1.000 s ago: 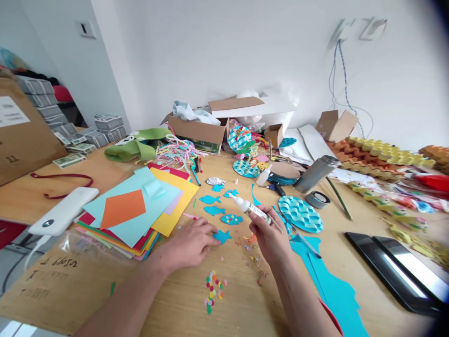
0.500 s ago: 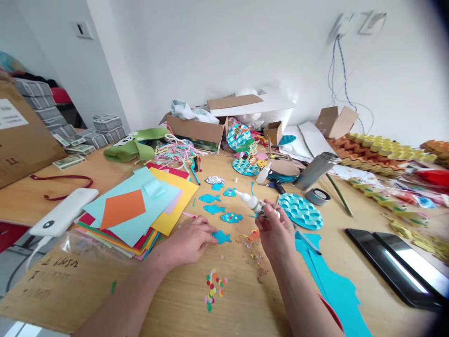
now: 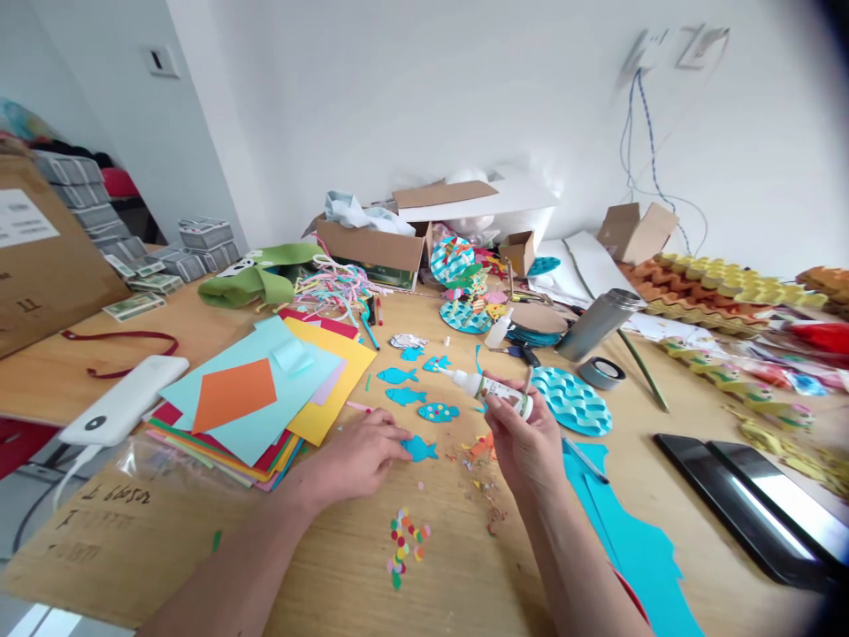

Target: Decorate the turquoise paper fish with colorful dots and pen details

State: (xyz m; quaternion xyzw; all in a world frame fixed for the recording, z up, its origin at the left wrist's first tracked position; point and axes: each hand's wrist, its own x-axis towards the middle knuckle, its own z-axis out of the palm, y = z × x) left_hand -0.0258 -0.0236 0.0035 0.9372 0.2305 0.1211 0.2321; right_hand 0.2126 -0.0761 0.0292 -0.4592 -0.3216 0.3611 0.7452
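Observation:
My right hand [image 3: 523,438] is closed around a white glue bottle [image 3: 499,393], whose nozzle points left. A thin stick also shows at its fingers. My left hand [image 3: 363,451] lies on the table with its fingertips on the tail end of a plain blue paper fish [image 3: 420,448]. Above it are more blue fish; one has colored dots [image 3: 438,412], another plain one [image 3: 405,395] is to its left. Small colored paper dots [image 3: 401,548] lie in a loose cluster nearer to me.
Stacked colored paper [image 3: 258,389] and a white power bank [image 3: 123,400] are left. Rightward are a wavy blue disc [image 3: 571,401], a roll of tape [image 3: 601,372], a metal flask [image 3: 600,324], blue paper [image 3: 637,548] and black tablets [image 3: 743,504]. Boxes [image 3: 371,252] stand behind.
The glue bottle has turned in my right hand, showing more of its label, and its nozzle sits slightly lower and further left. My left hand has not visibly moved.

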